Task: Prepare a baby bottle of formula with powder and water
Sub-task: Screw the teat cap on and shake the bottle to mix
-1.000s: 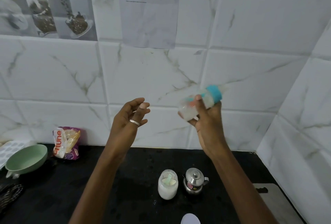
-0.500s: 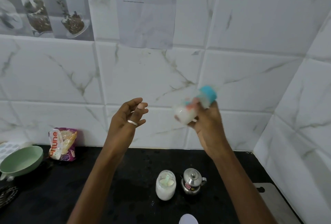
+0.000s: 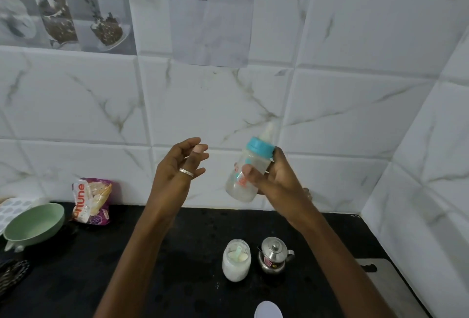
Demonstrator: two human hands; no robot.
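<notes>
My right hand (image 3: 275, 181) grips a baby bottle (image 3: 250, 173) with a blue collar and clear teat, held up in front of the tiled wall. The bottle tilts slightly right and holds cloudy white liquid. My left hand (image 3: 177, 167), with a ring on one finger, hovers to the left of the bottle with fingers loosely curled and nothing in it. Below on the black counter (image 3: 152, 267) stand a glass jar of white powder (image 3: 236, 259) with a scoop in it and a small steel pot with a lid (image 3: 274, 254).
A green bowl (image 3: 33, 223) and a snack packet (image 3: 91, 201) sit at the left by the wall. A white ice tray (image 3: 14, 207) lies behind the bowl. A grey board (image 3: 390, 282) lies at the right. A white round lid (image 3: 268, 310) shows at the bottom edge.
The bottle has swung from lying nearly sideways to nearly upright in my right hand, and its motion blur is gone. My left hand has stayed in place.
</notes>
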